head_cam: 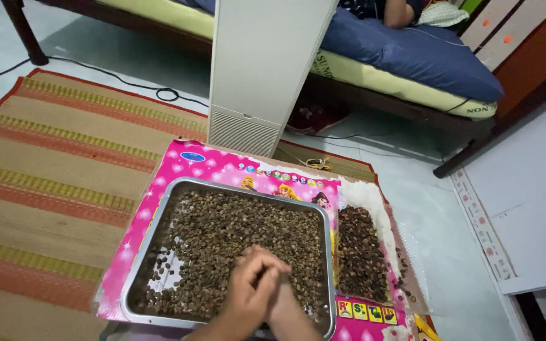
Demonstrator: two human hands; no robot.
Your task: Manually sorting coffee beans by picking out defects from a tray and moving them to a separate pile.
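Head view: the left hand [246,297] and right hand [277,292] press together, fingers [261,260] curled and bunched over the brown seeds [235,237] in a metal tray [159,215] (whether they pinch any, I cannot tell); the tray sits on a pink board [222,165]; a second seed pile [361,252] lies just beside it.

Tray [159,218]: bare metal, dull silver with a soft sheen along the rim. Beans [235,233]: matt, brown, rough-looking. Pink board [213,165] beneath: glossy printed card or plastic; cannot tell which. Mat [52,170]: woven straw-like fibre, ribbed, matt. Floor [424,208]: smooth, slightly shiny. White unit [263,57]: smooth matt plastic. Blue bedding [412,53]: soft cloth.
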